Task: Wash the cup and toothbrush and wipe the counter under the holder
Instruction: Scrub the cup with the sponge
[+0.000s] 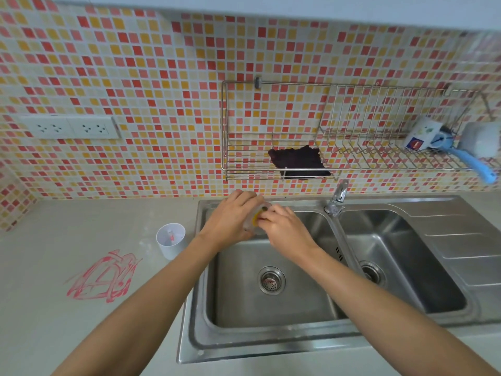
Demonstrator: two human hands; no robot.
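Over the far edge of the left basin of the stainless-steel double sink (189,321): translucent plastic cup (250,227), lying tilted, gripped round its wall by the curled fingers of the left hand (230,218). At the cup's mouth: yellow sponge (255,217), pinched by the right hand (284,229). Left of the sink, on the grey counter (81,335): upright white cylindrical holder (171,240), near red scribbled marks (103,278). On the wire wall rack (225,131): dark cloth (298,161).

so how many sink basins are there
2. The left basin lies under both hands, the left hand gripping the cup and the right hand pinching a sponge at it; the right basin sits right of the faucet. None looks hidden.
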